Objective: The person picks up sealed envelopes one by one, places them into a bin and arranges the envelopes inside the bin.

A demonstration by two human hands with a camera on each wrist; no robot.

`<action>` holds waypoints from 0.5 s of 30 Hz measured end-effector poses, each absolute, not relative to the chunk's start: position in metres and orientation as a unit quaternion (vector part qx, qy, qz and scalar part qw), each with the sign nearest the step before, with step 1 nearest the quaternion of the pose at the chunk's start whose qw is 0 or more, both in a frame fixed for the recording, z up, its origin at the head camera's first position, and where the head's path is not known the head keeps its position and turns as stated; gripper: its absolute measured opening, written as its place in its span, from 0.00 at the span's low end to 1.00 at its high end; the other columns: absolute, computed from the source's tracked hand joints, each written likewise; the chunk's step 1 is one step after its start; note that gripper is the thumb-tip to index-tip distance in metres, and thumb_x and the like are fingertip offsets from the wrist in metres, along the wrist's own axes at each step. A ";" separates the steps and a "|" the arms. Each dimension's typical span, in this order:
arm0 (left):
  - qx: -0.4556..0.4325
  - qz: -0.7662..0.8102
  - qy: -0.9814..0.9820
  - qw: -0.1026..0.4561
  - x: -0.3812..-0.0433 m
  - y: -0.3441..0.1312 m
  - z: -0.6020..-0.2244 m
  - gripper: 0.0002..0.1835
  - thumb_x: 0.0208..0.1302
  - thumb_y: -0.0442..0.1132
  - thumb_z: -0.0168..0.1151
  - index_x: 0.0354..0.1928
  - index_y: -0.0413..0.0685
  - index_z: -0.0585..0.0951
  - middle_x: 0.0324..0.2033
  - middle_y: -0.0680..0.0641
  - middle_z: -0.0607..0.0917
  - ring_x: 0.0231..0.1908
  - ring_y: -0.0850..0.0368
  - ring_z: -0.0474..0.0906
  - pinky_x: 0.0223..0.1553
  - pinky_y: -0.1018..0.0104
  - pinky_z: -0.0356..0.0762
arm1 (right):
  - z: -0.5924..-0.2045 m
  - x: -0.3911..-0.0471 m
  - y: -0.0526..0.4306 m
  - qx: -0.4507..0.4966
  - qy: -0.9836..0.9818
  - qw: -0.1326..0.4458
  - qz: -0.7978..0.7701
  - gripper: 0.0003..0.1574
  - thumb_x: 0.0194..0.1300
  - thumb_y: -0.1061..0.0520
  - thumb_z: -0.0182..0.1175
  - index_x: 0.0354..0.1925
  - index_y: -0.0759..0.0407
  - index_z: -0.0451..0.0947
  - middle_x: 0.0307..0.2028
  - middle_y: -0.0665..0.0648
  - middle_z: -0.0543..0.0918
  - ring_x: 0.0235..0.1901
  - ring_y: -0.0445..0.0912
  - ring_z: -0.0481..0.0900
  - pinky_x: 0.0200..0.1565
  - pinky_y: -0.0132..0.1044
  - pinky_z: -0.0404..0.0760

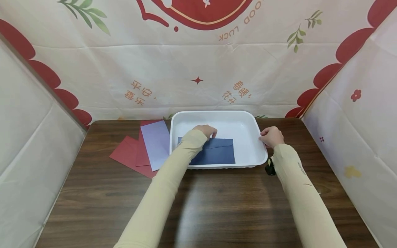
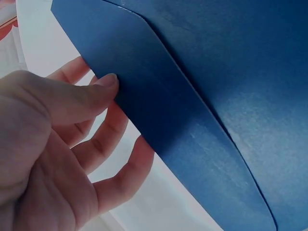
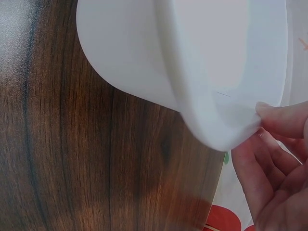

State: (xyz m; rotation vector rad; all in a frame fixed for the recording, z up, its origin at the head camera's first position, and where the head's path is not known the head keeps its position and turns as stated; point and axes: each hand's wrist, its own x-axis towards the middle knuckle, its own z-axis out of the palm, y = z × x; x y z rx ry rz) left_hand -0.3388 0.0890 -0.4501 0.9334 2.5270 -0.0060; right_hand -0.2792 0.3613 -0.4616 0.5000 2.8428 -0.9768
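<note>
A dark blue envelope (image 1: 218,153) is in the white tray (image 1: 245,129), its flap side up. At its far edge my left hand (image 1: 206,130) pinches it; the left wrist view shows the thumb on top of the envelope (image 2: 192,96) and the other fingers (image 2: 137,163) underneath. Part of the envelope is hidden by the left sleeve in the head view. My right hand (image 1: 272,137) grips the tray's right rim between thumb and fingers, as the right wrist view shows on the white rim (image 3: 211,125).
Left of the tray lie a lavender envelope (image 1: 156,141) and red envelopes (image 1: 127,153), overlapping on the dark wooden table (image 1: 229,206). A printed cloth (image 1: 186,62) hangs behind the table, with white cloth walls on both sides.
</note>
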 end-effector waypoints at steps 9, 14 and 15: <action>0.336 -0.015 0.913 0.229 -0.350 0.093 -0.462 0.17 0.59 0.28 0.51 0.46 0.57 0.73 0.37 0.52 0.77 0.33 0.59 0.67 0.34 0.67 0.68 | -0.461 -0.281 0.363 0.164 0.932 0.049 -0.320 0.15 0.57 0.62 0.58 0.42 0.71 0.75 0.41 0.71 0.75 0.33 0.55 0.77 0.30 0.41 0.81; 0.306 0.022 0.923 0.234 -0.352 0.097 -0.468 0.11 0.60 0.33 0.52 0.43 0.55 0.73 0.31 0.52 0.73 0.30 0.59 0.65 0.33 0.68 0.66 | -0.462 -0.281 0.364 0.165 0.930 0.052 -0.323 0.16 0.58 0.61 0.58 0.43 0.71 0.75 0.42 0.71 0.75 0.34 0.56 0.77 0.31 0.42 0.81; 0.299 0.031 0.924 0.235 -0.353 0.097 -0.469 0.10 0.60 0.35 0.52 0.43 0.55 0.74 0.30 0.53 0.73 0.30 0.59 0.65 0.33 0.68 0.65 | -0.462 -0.281 0.364 0.166 0.930 0.053 -0.324 0.16 0.58 0.61 0.58 0.43 0.71 0.75 0.42 0.71 0.75 0.34 0.56 0.77 0.32 0.43 0.81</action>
